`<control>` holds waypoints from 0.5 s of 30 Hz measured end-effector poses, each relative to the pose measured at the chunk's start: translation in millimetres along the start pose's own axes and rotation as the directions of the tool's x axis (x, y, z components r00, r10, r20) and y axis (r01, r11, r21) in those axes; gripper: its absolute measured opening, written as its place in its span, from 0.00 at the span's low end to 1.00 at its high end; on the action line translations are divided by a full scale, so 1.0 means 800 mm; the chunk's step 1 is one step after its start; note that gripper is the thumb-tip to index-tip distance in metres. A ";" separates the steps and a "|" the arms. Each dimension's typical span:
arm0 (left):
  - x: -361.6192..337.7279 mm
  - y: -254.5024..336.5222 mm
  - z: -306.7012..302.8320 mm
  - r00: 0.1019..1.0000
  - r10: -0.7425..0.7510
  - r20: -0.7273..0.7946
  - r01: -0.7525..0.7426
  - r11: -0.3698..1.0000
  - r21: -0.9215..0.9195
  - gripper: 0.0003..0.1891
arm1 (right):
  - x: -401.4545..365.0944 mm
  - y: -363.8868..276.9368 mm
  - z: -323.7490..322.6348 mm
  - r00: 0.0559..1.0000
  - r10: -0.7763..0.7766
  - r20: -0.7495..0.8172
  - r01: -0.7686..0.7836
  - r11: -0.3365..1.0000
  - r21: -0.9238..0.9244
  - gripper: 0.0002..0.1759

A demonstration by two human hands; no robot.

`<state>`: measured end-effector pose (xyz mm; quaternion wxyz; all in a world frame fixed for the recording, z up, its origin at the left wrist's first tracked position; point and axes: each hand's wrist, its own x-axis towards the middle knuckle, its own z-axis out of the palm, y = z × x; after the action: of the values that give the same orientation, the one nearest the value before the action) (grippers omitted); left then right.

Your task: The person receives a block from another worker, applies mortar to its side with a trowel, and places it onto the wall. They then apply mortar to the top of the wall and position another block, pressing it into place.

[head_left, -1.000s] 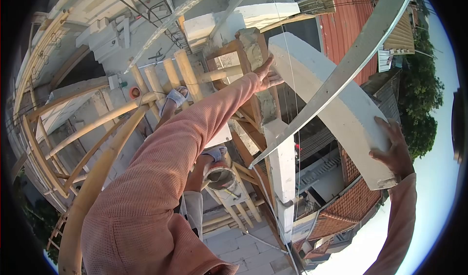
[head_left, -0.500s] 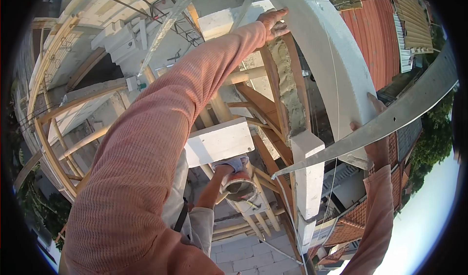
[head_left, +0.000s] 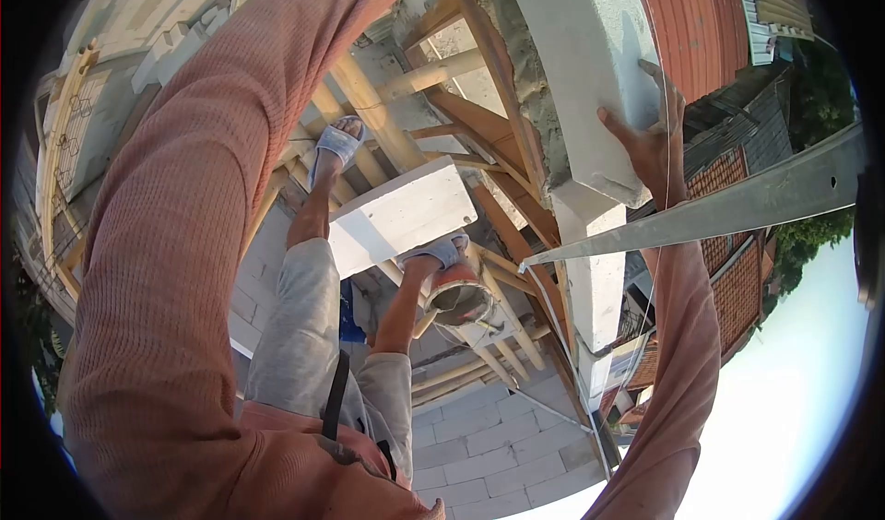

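"What was the biggest thing before us?"

"The block (head_left: 581, 77): long, white, smooth-faced and crisp-edged. It lay beside the rough grey mortar (head_left: 524, 45), on the right-hand side of our view; whether it rested there, we couldn't tell."

"And after that?"

"We had a tapering grey metal strip (head_left: 710, 214) across the right, round tan poles (head_left: 369, 105) underfoot, a flat white slab (head_left: 406, 216) between the feet, a mortar-smeared round bucket (head_left: 461, 303) by one sandal (head_left: 441, 251), and a thin string (head_left: 656, 41)."

"How were the hands?"

"The right hand (head_left: 656, 137) held the block's near end, thumb and fingers spread wide. The left arm ran out past the top edge, so we couldn't tell how that hand stood."

"What had changed since half a second earlier?"

"The dark gap between block and mortar had closed from our angle, the left hand had left our view, and the other sandal (head_left: 339, 140) had appeared."
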<state>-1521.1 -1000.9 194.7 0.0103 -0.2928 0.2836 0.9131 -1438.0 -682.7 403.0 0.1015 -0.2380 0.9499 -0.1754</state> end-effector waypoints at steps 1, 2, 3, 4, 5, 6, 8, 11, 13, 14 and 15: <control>-0.001 -0.002 -0.004 1.000 -0.005 -0.004 0.006 1.000 0.010 0.22 | 0.001 0.001 0.008 1.000 0.002 -0.002 -0.002 1.000 -0.006 0.46; -0.002 -0.004 -0.006 1.000 -0.011 -0.009 0.011 1.000 0.022 0.22 | 0.000 0.003 0.016 1.000 0.004 0.002 -0.004 1.000 -0.008 0.46; -0.002 -0.007 -0.007 1.000 -0.018 -0.011 0.018 0.999 0.028 0.22 | -0.002 0.004 0.023 1.000 0.006 0.004 -0.006 1.000 -0.009 0.46; -0.004 -0.009 -0.009 1.000 -0.022 -0.013 0.023 0.999 0.036 0.22 | -0.004 0.006 0.027 1.000 0.007 0.006 -0.007 1.000 -0.011 0.46; -0.005 -0.009 -0.011 0.999 -0.027 -0.019 0.028 0.999 0.045 0.22 | -0.005 0.009 0.032 1.000 -0.002 0.013 0.002 1.000 0.000 0.45; -0.006 -0.010 -0.013 0.999 -0.030 -0.021 0.032 0.998 0.057 0.22 | -0.009 0.011 0.037 1.000 -0.008 0.020 0.008 1.000 0.013 0.45; -0.009 -0.012 -0.018 0.999 -0.037 -0.028 0.039 0.996 0.078 0.22 | -0.015 0.013 0.043 0.999 -0.020 0.038 0.019 0.999 0.030 0.45; -0.014 -0.014 -0.023 0.998 -0.043 -0.038 0.046 0.994 0.097 0.22 | -0.024 0.020 0.049 0.997 -0.036 0.068 0.035 0.999 0.026 0.44; -0.016 -0.016 -0.025 0.998 -0.045 -0.044 0.049 0.992 0.114 0.22 | -0.030 0.032 0.057 0.995 -0.052 0.083 0.051 0.999 0.013 0.45; -0.017 -0.016 -0.025 0.998 -0.043 -0.045 0.048 0.991 0.121 0.22 | -0.033 0.038 0.059 0.994 -0.056 0.090 0.057 0.998 -0.001 0.45; -0.018 -0.016 -0.027 0.998 -0.043 -0.044 0.049 0.991 0.129 0.22 | -0.036 0.043 0.063 0.994 -0.060 0.096 0.061 0.998 -0.014 0.45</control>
<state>-1495.7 -999.0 181.4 0.0445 -0.3168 0.3356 0.8860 -1413.4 -654.9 347.3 0.1393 -0.2756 0.9378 -0.1589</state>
